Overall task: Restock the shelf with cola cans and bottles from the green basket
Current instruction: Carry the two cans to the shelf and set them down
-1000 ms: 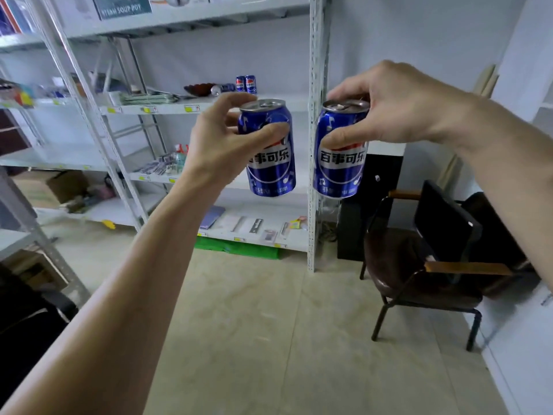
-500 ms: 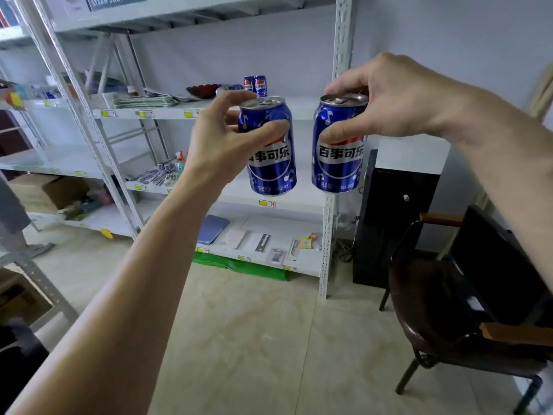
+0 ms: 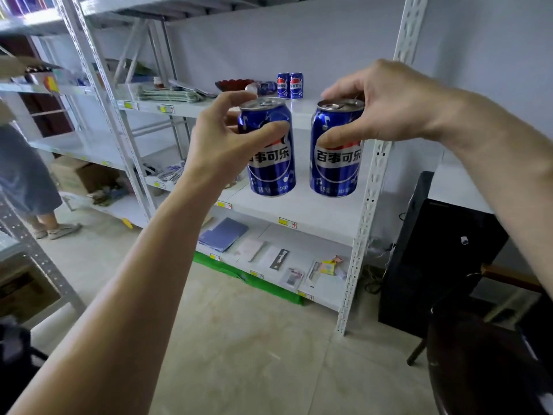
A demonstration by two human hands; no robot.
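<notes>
My left hand (image 3: 218,139) grips a blue cola can (image 3: 270,166) near its top, holding it upright in the air in front of the white shelf unit (image 3: 302,226). My right hand (image 3: 386,106) holds a second blue cola can (image 3: 335,163) by its rim, level with the first and just to its right. Two more blue cans (image 3: 289,85) stand at the back of the upper shelf board, with a bottle (image 3: 263,87) lying beside them. The green basket is not in view.
A white shelf post (image 3: 371,187) rises right of the cans. Booklets and small packets (image 3: 263,250) lie on the bottom board, green sheet (image 3: 245,277) beneath. A black cabinet (image 3: 440,253) and dark chair (image 3: 484,363) stand right. A person (image 3: 27,181) stands far left.
Both hands with their cans have come closer to the shelf unit, and the view has swung left. A person has come into view at the far left.
</notes>
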